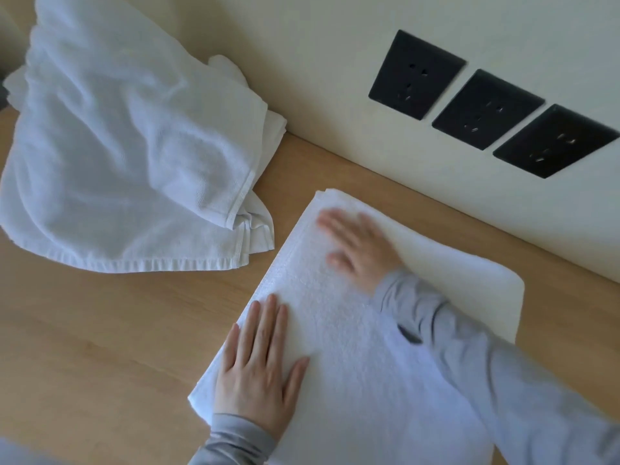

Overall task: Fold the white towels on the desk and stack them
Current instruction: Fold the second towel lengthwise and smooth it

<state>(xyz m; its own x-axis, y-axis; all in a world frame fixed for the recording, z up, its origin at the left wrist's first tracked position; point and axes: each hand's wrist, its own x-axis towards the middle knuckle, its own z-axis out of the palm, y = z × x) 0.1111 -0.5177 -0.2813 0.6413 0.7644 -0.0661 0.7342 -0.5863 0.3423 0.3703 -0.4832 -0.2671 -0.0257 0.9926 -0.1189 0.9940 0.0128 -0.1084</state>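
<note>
A folded white towel (339,330) lies flat on the wooden desk (100,347), near the wall. My left hand (258,367) rests palm down on its near left edge, fingers apart. My right hand (359,246) lies flat on the towel's far part, blurred, with the grey sleeve crossing the towel. Neither hand grips anything. A crumpled heap of white towels (117,146) sits at the far left of the desk, apart from the folded one.
A cream wall (335,95) runs along the desk's back edge, with three black socket plates (486,109) on it. Bare wood shows between the heap and the folded towel and at the front left.
</note>
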